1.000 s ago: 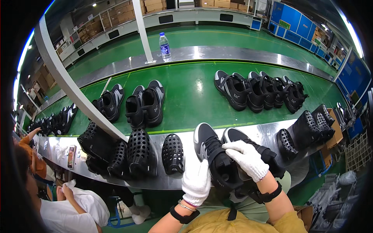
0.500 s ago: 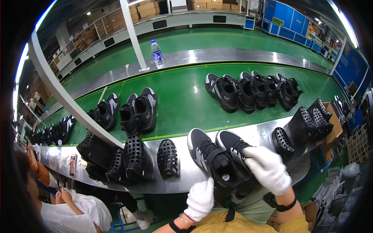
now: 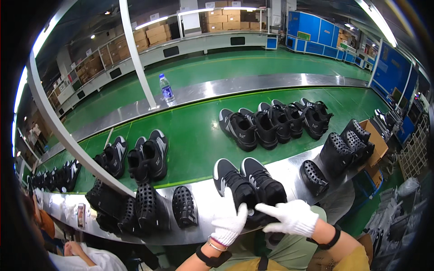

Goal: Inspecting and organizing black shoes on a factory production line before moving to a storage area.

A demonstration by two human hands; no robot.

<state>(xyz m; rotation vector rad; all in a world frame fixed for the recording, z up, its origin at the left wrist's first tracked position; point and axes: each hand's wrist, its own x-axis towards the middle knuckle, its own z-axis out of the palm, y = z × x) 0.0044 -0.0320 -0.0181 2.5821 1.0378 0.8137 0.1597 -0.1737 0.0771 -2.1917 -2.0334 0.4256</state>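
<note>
A pair of black sneakers with silver-grey toes, the left sneaker (image 3: 230,178) and the right sneaker (image 3: 261,177), stands directly before me with toes pointing away. My left hand (image 3: 229,220), in a white knit glove, is at the outer heel side of the left sneaker, its thumb and fingers spread. By the heel of the right sneaker is my right hand (image 3: 291,217), also white-gloved, with its index finger stretched toward the opening. Neither hand is closed round a shoe. Whether the fingertips touch the shoes is unclear, and the lower heels are partly hidden.
Black perforated shoe-shaped forms flank the pair, one at left (image 3: 184,207) and one at right (image 3: 314,176). More sneakers (image 3: 275,119) stand on the green belt (image 3: 194,135). A white post (image 3: 81,153) crosses at left. A water bottle (image 3: 166,90) stands beyond; a co-worker (image 3: 86,257) sits at left.
My right hand has left the right sneaker's lacing and strap area and come back to its heel. The left hand's fingers have spread beside the left sneaker. The whole view has shifted.
</note>
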